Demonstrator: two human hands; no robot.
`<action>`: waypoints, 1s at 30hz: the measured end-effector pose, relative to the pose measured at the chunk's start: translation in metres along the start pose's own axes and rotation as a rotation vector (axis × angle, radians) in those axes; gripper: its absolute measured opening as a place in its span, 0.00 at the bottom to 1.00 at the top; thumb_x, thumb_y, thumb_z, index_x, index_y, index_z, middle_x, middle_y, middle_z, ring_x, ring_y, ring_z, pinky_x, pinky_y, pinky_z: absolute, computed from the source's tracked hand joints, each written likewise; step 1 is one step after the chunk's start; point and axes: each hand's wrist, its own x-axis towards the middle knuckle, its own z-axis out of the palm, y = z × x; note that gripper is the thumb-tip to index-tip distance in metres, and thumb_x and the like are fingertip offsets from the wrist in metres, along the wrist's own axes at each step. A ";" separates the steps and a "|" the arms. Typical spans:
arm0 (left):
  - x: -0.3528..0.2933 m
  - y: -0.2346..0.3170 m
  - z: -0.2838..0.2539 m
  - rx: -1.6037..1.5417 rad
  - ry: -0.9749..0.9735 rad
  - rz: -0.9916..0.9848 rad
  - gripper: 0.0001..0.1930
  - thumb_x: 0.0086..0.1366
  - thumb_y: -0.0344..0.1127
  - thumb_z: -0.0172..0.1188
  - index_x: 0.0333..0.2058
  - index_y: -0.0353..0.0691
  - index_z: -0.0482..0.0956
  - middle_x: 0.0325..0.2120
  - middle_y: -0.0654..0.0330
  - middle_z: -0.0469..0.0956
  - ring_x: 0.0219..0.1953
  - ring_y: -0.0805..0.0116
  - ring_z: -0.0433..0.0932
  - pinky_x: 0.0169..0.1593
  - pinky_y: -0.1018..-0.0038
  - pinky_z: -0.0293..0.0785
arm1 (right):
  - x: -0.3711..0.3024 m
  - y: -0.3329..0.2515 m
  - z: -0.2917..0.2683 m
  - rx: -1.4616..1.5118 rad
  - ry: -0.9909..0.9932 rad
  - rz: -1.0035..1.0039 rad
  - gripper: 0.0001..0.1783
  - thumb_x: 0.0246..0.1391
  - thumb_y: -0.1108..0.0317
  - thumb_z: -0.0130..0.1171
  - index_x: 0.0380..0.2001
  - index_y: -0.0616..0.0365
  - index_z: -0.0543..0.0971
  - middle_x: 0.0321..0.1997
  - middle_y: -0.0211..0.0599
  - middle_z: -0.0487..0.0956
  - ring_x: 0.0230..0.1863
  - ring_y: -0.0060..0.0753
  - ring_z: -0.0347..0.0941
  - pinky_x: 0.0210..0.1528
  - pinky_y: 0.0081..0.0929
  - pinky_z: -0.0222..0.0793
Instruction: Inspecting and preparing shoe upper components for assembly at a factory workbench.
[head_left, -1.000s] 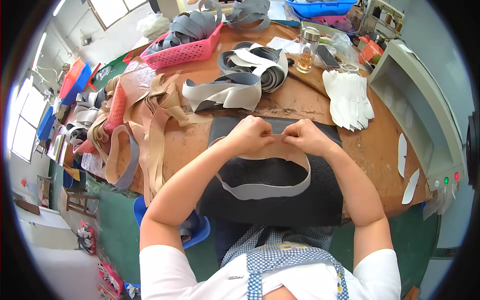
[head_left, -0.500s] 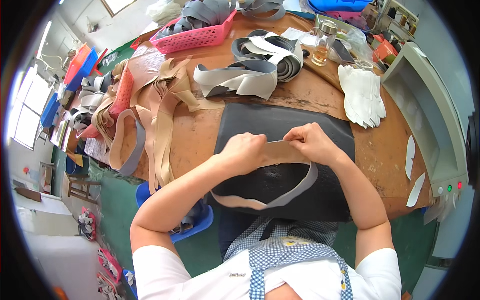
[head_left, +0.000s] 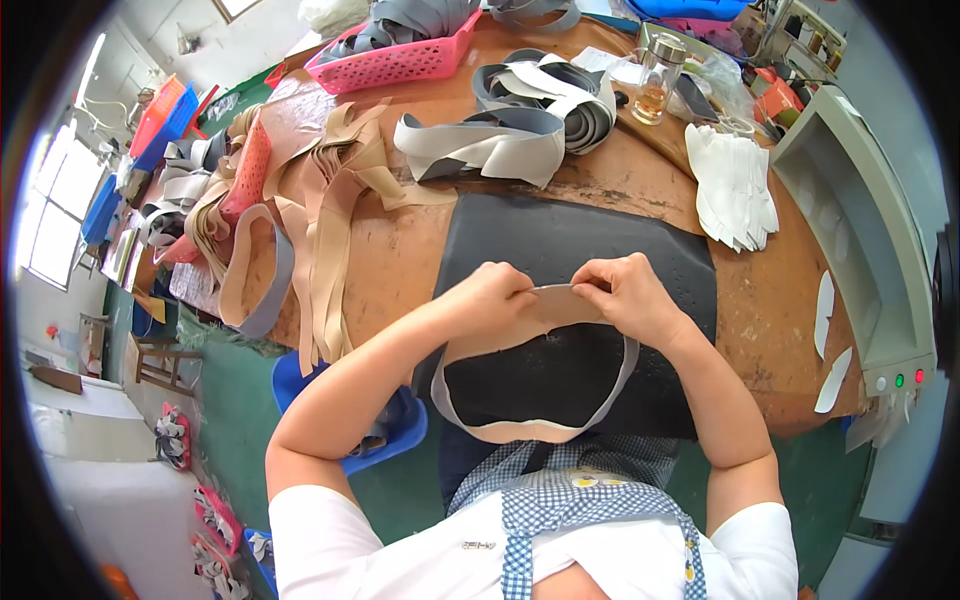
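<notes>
your left hand (head_left: pixel 495 299) and right hand (head_left: pixel 632 298) pinch the band (head_left: pixel 558 310) by its far edge, apparently working it, so the next move likely calls for even tension.

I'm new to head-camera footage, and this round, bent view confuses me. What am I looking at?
There is no robot here, just a person's own bare hands. The view comes from a fisheye camera worn on their head and looking down, so straight edges bend. The left hand and right hand pinch the far side of a looped tan-and-grey band, mostly above a black mat. The mat lies on a brown table. Beyond it are grey-and-white strips and a glass bottle; tan strips lie to the left, white pieces to the right.
</notes>
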 end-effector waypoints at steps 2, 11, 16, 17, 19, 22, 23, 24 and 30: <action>-0.007 0.001 -0.008 -0.024 -0.011 -0.042 0.12 0.65 0.35 0.58 0.41 0.32 0.83 0.27 0.41 0.80 0.29 0.46 0.80 0.37 0.62 0.76 | 0.000 0.002 -0.001 0.010 0.015 0.001 0.07 0.54 0.74 0.64 0.35 0.68 0.83 0.24 0.42 0.83 0.26 0.21 0.79 0.32 0.22 0.74; -0.025 0.006 -0.007 0.081 0.235 -0.022 0.11 0.67 0.34 0.58 0.39 0.32 0.83 0.27 0.41 0.80 0.30 0.44 0.80 0.37 0.61 0.76 | -0.010 0.002 0.002 0.259 0.066 0.156 0.09 0.58 0.70 0.66 0.34 0.67 0.84 0.26 0.29 0.82 0.28 0.13 0.74 0.34 0.16 0.73; -0.016 0.006 -0.006 0.084 0.257 -0.020 0.11 0.67 0.35 0.59 0.38 0.33 0.84 0.25 0.41 0.79 0.29 0.43 0.79 0.37 0.60 0.76 | -0.011 0.012 0.001 0.318 0.008 0.198 0.11 0.59 0.67 0.66 0.38 0.66 0.84 0.29 0.27 0.82 0.33 0.13 0.74 0.37 0.16 0.72; -0.015 0.006 -0.006 0.085 0.257 -0.017 0.11 0.67 0.35 0.59 0.38 0.33 0.84 0.25 0.41 0.79 0.29 0.43 0.79 0.37 0.60 0.76 | -0.011 0.011 0.000 0.317 0.011 0.197 0.11 0.59 0.67 0.66 0.38 0.66 0.84 0.29 0.27 0.82 0.33 0.13 0.74 0.37 0.16 0.72; -0.015 0.004 -0.006 0.127 0.253 -0.027 0.11 0.67 0.36 0.59 0.38 0.33 0.84 0.25 0.41 0.79 0.29 0.43 0.80 0.37 0.60 0.76 | -0.013 0.008 0.001 0.334 -0.062 0.199 0.11 0.57 0.68 0.66 0.40 0.64 0.83 0.31 0.33 0.84 0.33 0.21 0.79 0.39 0.23 0.75; -0.013 0.004 -0.006 0.078 0.261 -0.026 0.11 0.67 0.36 0.59 0.39 0.33 0.84 0.25 0.42 0.80 0.29 0.44 0.80 0.37 0.61 0.76 | -0.019 -0.012 -0.005 -0.167 -0.156 0.176 0.12 0.53 0.70 0.65 0.40 0.63 0.83 0.34 0.41 0.85 0.35 0.36 0.82 0.43 0.32 0.77; -0.014 0.006 -0.007 0.079 0.261 -0.028 0.11 0.67 0.36 0.59 0.39 0.33 0.84 0.25 0.42 0.80 0.29 0.44 0.80 0.37 0.61 0.76 | -0.020 -0.012 0.000 -0.254 -0.132 0.131 0.10 0.48 0.74 0.63 0.36 0.62 0.81 0.35 0.47 0.83 0.38 0.50 0.81 0.45 0.41 0.76; -0.013 0.011 -0.009 0.075 0.240 -0.054 0.11 0.66 0.36 0.58 0.38 0.34 0.85 0.27 0.43 0.81 0.33 0.44 0.80 0.40 0.59 0.77 | -0.020 -0.010 0.002 -0.254 -0.128 0.135 0.10 0.48 0.74 0.63 0.36 0.62 0.81 0.35 0.47 0.83 0.38 0.50 0.81 0.45 0.41 0.76; -0.015 0.013 -0.007 0.039 0.231 -0.097 0.11 0.65 0.36 0.59 0.38 0.36 0.85 0.28 0.44 0.82 0.35 0.45 0.81 0.43 0.59 0.77 | -0.020 -0.004 0.013 -0.486 -0.116 0.091 0.04 0.47 0.76 0.60 0.30 0.62 0.79 0.32 0.51 0.82 0.38 0.55 0.80 0.44 0.45 0.77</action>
